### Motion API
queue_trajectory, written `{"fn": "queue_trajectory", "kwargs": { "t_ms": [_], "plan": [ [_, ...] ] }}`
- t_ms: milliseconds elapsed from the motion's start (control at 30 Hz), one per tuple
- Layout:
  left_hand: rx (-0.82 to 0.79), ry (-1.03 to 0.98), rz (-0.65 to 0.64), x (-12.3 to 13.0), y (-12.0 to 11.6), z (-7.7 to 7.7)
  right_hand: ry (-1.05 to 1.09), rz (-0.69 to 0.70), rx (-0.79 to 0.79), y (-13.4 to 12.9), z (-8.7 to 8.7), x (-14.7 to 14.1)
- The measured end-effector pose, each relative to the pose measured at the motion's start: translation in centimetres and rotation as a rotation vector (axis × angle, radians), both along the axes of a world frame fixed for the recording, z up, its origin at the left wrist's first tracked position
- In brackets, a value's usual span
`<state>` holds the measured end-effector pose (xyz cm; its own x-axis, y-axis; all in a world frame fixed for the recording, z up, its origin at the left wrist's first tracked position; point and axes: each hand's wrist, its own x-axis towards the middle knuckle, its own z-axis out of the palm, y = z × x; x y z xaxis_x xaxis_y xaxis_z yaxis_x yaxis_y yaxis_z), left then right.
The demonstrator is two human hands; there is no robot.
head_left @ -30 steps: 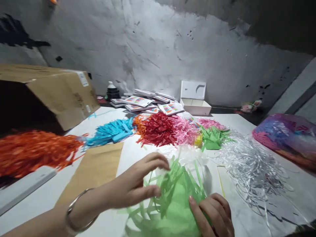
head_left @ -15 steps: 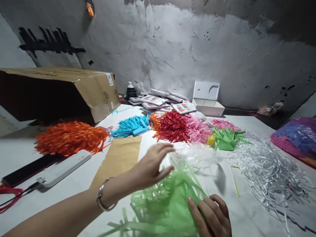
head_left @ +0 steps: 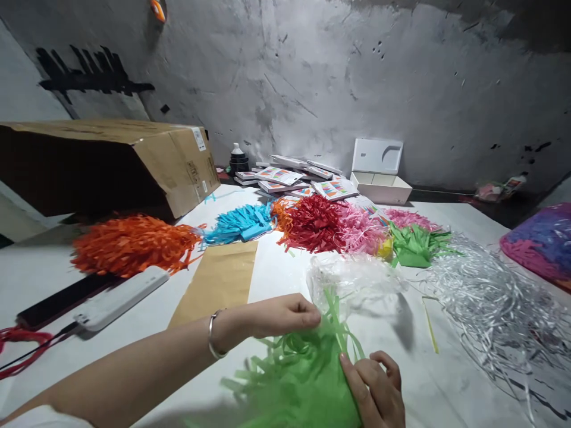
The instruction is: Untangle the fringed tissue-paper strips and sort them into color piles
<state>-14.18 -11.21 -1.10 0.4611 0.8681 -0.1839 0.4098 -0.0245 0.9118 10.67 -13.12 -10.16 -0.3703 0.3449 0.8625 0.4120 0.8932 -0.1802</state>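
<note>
A bundle of green fringed tissue paper [head_left: 307, 380] lies in front of me at the bottom middle, its loose strips fanning left and upward. My left hand [head_left: 285, 314], with a silver bangle on the wrist, is closed in a pinch on strips at its upper edge. On the right side, my right hand [head_left: 377, 383] grips the smooth edge of the same tissue, thumb hidden. Just beyond both hands lies a crumpled clear plastic bag [head_left: 357, 279].
Fringed bundles in orange [head_left: 134, 244], blue [head_left: 241, 223], red [head_left: 314, 223] and pink [head_left: 361, 229] line the back. Silver strips [head_left: 495, 303] spread at right. A cardboard box [head_left: 178, 160], brown paper sheet [head_left: 218, 276] and white power strip [head_left: 120, 297] are at left.
My left hand has moved slightly down and closed on the green strips, where its fingers were spread before. My right hand stays at the tissue's right edge, a little further left.
</note>
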Motion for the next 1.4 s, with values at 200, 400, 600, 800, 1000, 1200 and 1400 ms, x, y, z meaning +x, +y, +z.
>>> {"fn": "queue_trajectory", "kwargs": {
  "t_ms": [200, 400, 600, 800, 1000, 1200, 1400],
  "plan": [
    [-0.552, -0.431, 0.115, 2.0, -1.2, -2.7, -0.074, -0.021, -0.033, 1.2, -2.1, 0.9],
    [-0.756, -0.712, -0.067, 7.6, -2.2, -4.6, -0.185, -0.151, 0.131, 5.3, -0.5, 5.4],
    [-0.747, -0.713, -0.199, 9.7, -1.7, -4.4, -0.168, -0.496, 0.256, 6.0, 3.5, 12.4],
    [-0.707, -0.392, 0.034, 1.3, -3.4, -4.9, -0.459, -0.157, 0.174, 3.5, -0.8, 8.1],
    [-0.068, 0.337, 0.369, -7.2, -7.4, -4.5, -0.566, 0.034, -0.010, 1.1, -7.7, 1.1],
    [0.597, 0.520, 0.059, -2.0, -10.1, -6.3, -0.626, 0.102, -0.052, -1.0, -7.4, -1.9],
    [0.523, 0.574, -0.123, 0.1, -10.3, -10.9, -0.567, -0.206, -0.072, 1.4, -8.4, 1.3]
  ]
}}
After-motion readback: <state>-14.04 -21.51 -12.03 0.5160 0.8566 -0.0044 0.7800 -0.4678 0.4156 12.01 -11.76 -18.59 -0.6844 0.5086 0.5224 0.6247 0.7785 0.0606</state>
